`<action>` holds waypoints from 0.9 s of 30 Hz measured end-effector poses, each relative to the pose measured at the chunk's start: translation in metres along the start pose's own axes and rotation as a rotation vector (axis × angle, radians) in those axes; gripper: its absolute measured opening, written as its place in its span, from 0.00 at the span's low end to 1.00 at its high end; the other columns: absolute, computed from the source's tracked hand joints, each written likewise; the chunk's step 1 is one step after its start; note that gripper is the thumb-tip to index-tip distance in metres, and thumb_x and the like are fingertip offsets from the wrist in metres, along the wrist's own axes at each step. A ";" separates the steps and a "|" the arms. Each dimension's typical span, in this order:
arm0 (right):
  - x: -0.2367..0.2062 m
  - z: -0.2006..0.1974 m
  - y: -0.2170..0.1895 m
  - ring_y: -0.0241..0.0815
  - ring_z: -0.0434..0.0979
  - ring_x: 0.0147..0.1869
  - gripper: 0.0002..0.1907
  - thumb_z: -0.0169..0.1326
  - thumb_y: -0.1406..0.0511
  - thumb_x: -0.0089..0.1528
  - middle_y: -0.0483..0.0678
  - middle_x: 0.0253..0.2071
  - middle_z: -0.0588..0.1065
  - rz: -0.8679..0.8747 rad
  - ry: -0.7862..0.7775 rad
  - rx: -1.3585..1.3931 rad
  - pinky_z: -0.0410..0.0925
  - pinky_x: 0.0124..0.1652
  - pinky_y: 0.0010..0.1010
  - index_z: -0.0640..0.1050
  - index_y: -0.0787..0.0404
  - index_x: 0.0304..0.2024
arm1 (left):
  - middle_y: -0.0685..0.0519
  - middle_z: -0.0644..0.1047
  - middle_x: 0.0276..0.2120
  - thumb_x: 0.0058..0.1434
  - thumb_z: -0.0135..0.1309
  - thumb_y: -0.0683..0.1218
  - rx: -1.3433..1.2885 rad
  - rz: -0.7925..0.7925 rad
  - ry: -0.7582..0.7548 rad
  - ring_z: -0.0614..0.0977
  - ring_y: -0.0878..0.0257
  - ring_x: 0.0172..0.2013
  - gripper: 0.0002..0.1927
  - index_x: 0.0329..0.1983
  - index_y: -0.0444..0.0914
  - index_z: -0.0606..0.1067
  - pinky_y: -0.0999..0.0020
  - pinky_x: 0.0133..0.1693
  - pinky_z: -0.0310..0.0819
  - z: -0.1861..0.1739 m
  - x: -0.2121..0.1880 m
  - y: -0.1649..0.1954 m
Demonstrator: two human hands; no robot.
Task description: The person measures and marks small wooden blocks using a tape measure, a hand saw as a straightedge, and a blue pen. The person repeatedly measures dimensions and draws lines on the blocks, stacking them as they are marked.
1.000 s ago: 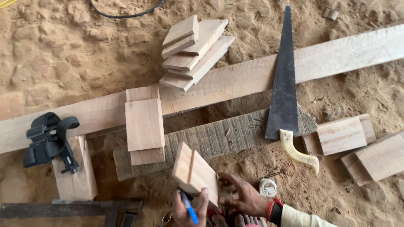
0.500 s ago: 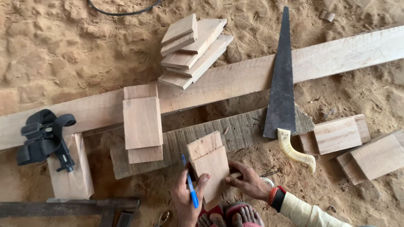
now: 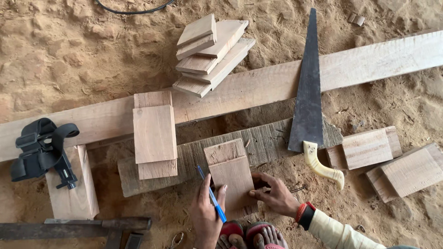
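Observation:
A small rectangular wood piece (image 3: 229, 173) lies flat on a weathered grey board (image 3: 258, 145), stacked over another piece of like size. My left hand (image 3: 206, 213) presses its left edge and holds a blue pen (image 3: 211, 196) between the fingers, tip pointing up along that edge. My right hand (image 3: 275, 195) grips the block's lower right edge; a red and black band circles that wrist above a cream sleeve. My toes in red sandals (image 3: 249, 235) show at the bottom.
A handsaw (image 3: 308, 99) with a cream handle lies across a long pale plank (image 3: 258, 87). Cut blocks are stacked on the plank (image 3: 210, 53), lie left of my hands (image 3: 154, 136) and lie at right (image 3: 369, 147). A black strap device (image 3: 41, 150) rests at left. Sand surrounds everything.
The block was tilted on edge in my hands; it has been laid flat on the grey board. My hands shifted to its left and right edges, the pen alongside.

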State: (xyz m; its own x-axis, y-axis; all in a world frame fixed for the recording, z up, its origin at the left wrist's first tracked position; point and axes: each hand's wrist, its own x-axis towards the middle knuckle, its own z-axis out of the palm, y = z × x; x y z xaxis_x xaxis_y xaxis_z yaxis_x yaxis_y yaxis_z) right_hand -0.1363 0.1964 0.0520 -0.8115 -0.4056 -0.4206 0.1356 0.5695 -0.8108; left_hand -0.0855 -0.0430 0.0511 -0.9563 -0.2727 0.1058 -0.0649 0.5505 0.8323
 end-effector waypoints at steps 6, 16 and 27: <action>0.006 0.006 0.012 0.54 0.78 0.63 0.45 0.57 0.43 0.55 0.60 0.62 0.73 0.045 0.038 -0.027 0.74 0.54 0.55 0.68 0.64 0.65 | 0.35 0.82 0.41 0.63 0.60 0.50 0.061 -0.048 -0.032 0.88 0.52 0.34 0.25 0.56 0.28 0.75 0.62 0.29 0.88 0.001 0.002 -0.007; -0.001 0.004 0.018 0.52 0.84 0.57 0.39 0.58 0.48 0.58 0.59 0.56 0.79 0.104 -0.086 0.004 0.77 0.55 0.49 0.67 0.63 0.64 | 0.35 0.82 0.41 0.63 0.60 0.49 0.051 -0.036 -0.025 0.88 0.52 0.33 0.23 0.55 0.28 0.76 0.62 0.28 0.88 0.007 -0.013 -0.017; -0.019 -0.016 0.016 0.47 0.87 0.44 0.29 0.56 0.49 0.61 0.52 0.51 0.80 -0.114 0.067 -0.225 0.82 0.44 0.41 0.75 0.57 0.59 | 0.38 0.81 0.42 0.60 0.61 0.47 0.066 0.086 0.060 0.87 0.51 0.37 0.23 0.57 0.33 0.76 0.58 0.33 0.85 0.002 -0.026 -0.001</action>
State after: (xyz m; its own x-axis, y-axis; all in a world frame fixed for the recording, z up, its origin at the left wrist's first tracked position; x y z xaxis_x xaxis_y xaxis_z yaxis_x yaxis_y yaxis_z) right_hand -0.1280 0.2248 0.0534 -0.8514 -0.4323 -0.2971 -0.0828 0.6701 -0.7377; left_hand -0.0609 -0.0347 0.0458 -0.9403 -0.2682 0.2095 -0.0040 0.6242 0.7813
